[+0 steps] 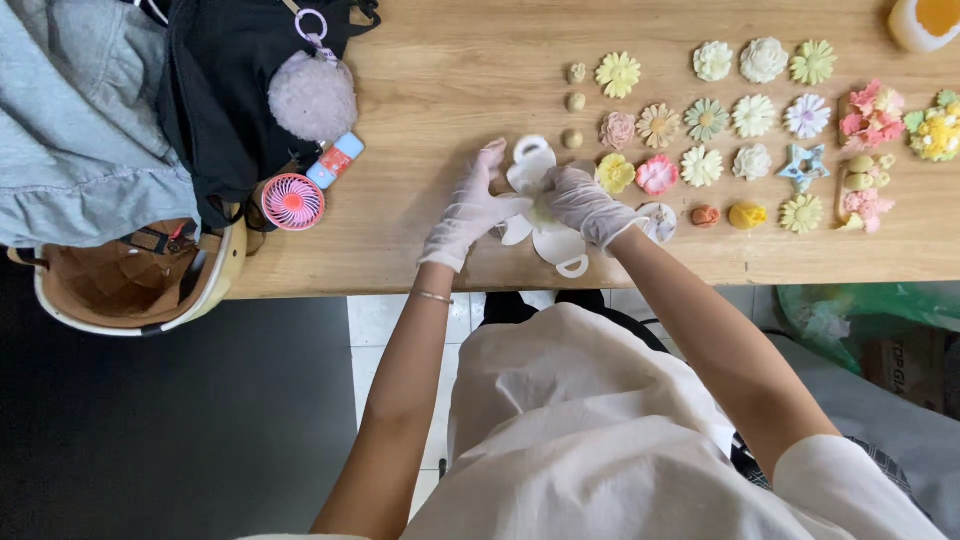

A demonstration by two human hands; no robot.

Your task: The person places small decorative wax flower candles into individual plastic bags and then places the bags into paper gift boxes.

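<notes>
Both my hands wear thin white gloves and meet over a set of white petal-shaped plastic moulds (556, 244) with ring handles, lying on the wooden table (440, 90). My left hand (470, 210) holds the left side of the mould set, fingers pointing up. My right hand (588, 205) presses on its middle, over a pale yellow lump of clay that is mostly hidden. Three small beige clay balls (573, 102) sit in a column just above the moulds.
Rows of finished clay flowers (706, 118) in yellow, pink, white and green fill the table's right half. A pink hand fan (293, 201), fluffy pompom (312, 95), dark bag and grey clothing crowd the left. A helmet (130, 285) hangs off the front edge.
</notes>
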